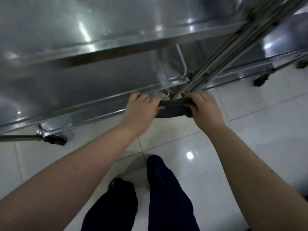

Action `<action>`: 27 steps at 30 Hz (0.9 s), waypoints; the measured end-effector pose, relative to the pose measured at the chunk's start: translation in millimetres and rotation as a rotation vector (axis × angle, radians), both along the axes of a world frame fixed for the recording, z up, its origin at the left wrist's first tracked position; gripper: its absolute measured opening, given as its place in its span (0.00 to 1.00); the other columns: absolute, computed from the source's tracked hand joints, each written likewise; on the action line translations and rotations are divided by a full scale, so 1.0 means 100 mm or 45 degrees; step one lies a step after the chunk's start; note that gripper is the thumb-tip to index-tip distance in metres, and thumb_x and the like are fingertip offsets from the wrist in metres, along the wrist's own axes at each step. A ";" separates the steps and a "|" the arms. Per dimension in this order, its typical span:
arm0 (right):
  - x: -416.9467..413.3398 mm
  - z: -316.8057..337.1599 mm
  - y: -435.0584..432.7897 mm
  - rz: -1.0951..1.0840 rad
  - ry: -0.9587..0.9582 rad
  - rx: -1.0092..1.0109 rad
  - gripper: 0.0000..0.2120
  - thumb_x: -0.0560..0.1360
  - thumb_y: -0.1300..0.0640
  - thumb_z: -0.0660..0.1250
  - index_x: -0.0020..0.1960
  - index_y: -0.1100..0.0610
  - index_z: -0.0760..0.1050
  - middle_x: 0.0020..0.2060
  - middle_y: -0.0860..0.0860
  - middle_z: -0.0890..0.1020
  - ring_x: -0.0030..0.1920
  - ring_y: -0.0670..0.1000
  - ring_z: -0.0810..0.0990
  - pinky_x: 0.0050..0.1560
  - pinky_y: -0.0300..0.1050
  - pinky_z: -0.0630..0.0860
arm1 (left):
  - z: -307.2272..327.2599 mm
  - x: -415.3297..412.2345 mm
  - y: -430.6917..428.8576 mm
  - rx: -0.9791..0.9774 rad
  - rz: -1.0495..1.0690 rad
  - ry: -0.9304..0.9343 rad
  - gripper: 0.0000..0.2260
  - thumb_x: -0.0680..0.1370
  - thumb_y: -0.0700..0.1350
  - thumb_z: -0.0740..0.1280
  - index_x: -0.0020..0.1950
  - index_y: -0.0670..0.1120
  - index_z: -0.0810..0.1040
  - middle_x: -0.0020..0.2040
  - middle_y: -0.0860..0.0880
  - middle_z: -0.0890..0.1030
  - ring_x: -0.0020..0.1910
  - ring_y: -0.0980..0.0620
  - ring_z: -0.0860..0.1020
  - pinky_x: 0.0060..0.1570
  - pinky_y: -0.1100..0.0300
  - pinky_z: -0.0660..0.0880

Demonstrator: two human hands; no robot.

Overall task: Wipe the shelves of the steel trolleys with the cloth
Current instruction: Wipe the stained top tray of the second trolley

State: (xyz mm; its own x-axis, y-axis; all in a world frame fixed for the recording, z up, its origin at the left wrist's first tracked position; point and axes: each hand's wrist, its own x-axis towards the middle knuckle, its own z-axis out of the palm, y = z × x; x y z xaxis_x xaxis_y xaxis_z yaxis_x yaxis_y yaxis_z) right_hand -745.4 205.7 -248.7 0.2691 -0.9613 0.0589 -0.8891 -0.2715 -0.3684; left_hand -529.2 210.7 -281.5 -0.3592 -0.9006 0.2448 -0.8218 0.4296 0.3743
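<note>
A dark grey cloth (174, 108) is stretched between my two hands, low down by the corner of a steel trolley. My left hand (141, 107) grips its left end and my right hand (204, 106) grips its right end. The cloth sits just in front of the lower shelf (80, 90) where the steel corner posts (221, 54) meet it. Above, the trolley's upper shelf (83, 24) fills the top of the view. A second steel trolley (283, 42) stands to the right, touching the posts.
White glossy floor tiles (250, 139) spread below. Black castor wheels sit at the left (55, 140) and at the right (260, 80). My dark-trousered legs (166, 189) stand close to the trolley front. A steel bar (18, 138) juts in from the left.
</note>
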 end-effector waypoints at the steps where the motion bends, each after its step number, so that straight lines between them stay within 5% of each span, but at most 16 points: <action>1: -0.01 0.23 0.02 -0.014 0.007 -0.014 0.09 0.74 0.64 0.66 0.54 0.63 0.79 0.47 0.60 0.82 0.49 0.63 0.77 0.52 0.56 0.72 | 0.24 -0.01 -0.02 -0.009 -0.027 0.020 0.06 0.78 0.46 0.68 0.51 0.44 0.81 0.39 0.46 0.83 0.40 0.44 0.80 0.48 0.52 0.63; 17: 0.41 5.08 0.22 0.007 0.037 -0.378 0.04 0.79 0.56 0.65 0.52 0.55 0.72 0.50 0.51 0.75 0.55 0.55 0.73 0.47 0.48 0.67 | 5.24 0.64 -0.22 -0.602 -0.224 -0.243 0.10 0.82 0.49 0.59 0.58 0.46 0.76 0.53 0.46 0.79 0.51 0.44 0.78 0.52 0.50 0.68; 27: 0.30 6.77 0.21 -0.132 0.219 -0.682 0.05 0.79 0.55 0.64 0.52 0.56 0.70 0.48 0.51 0.75 0.51 0.56 0.75 0.46 0.51 0.68 | 6.95 0.39 -0.35 -1.029 -0.157 -0.158 0.07 0.81 0.50 0.61 0.53 0.49 0.75 0.50 0.49 0.79 0.52 0.44 0.76 0.48 0.52 0.59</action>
State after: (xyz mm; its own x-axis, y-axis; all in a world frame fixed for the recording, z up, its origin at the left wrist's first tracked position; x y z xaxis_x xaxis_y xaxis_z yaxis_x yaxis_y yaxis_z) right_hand -715.4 226.6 428.4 0.2236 -0.8312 0.5090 -0.9561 -0.2886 -0.0513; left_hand -490.3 175.5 413.3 -0.5112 -0.4164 0.7519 -0.7662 0.6172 -0.1791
